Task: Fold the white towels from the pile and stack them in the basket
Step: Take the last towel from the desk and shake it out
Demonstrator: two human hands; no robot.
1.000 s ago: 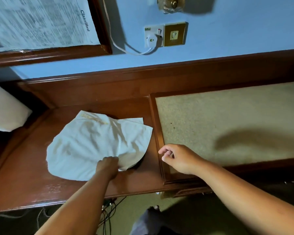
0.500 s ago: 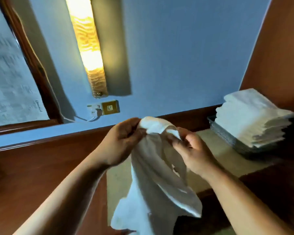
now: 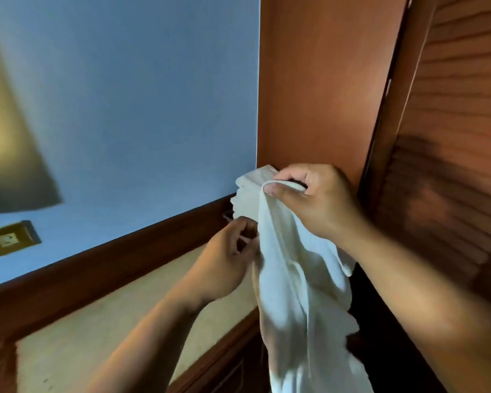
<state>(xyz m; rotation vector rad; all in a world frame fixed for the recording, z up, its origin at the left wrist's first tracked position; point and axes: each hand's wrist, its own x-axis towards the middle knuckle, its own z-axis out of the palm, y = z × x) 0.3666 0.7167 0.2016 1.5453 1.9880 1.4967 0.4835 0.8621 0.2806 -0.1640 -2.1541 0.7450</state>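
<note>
A white towel [image 3: 292,302] hangs in the air in front of me, loose and unfolded, its lower end running out of the bottom of the head view. My right hand [image 3: 318,199] pinches its top edge between thumb and fingers. Lower and to the left, my left hand [image 3: 224,265] grips the towel's side edge with curled fingers. Behind the towel's top, part of the stack of folded white towels [image 3: 245,198] shows against the wall; the basket under it is hidden by my hands and the towel.
A beige padded surface [image 3: 102,330] in a dark wooden frame [image 3: 91,265] runs below my arms. A blue wall [image 3: 142,109] with a brass socket plate [image 3: 10,239] stands behind. A wooden panel [image 3: 318,80] and louvred door [image 3: 451,137] close the right side.
The towel was picked off the wooden surface and raised with both hands. My view swung right and up. My right hand now holds the top edge higher while my left has slid down the side.
</note>
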